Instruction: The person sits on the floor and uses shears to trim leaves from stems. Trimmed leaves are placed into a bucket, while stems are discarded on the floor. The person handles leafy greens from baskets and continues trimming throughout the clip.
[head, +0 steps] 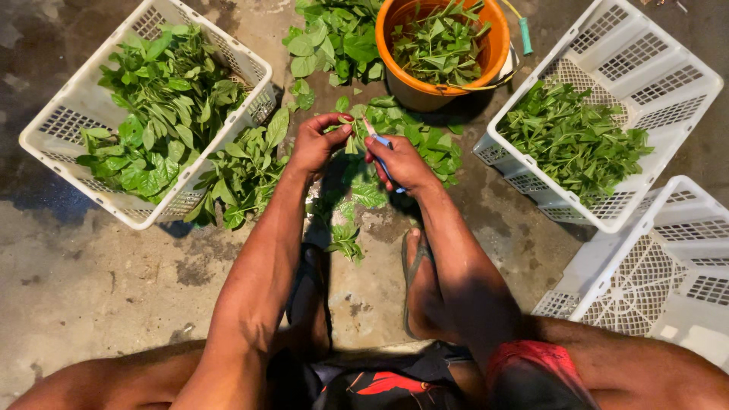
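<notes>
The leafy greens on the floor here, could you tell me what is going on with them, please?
A person squats on the concrete floor. The left hand pinches a leafy sprig while the right hand holds a small blue-handled blade against it. Loose greens lie around the hands. The left crate, the orange bucket and the right crate all hold leaves; a nearer crate looks empty.

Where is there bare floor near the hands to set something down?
Bare concrete lies lower left, between the left crate and the left arm, and a narrower strip between the right arm and the right crate. Ahead it is crowded: loose leaves cover the floor around the left hand, the right hand and the orange bucket.
</notes>
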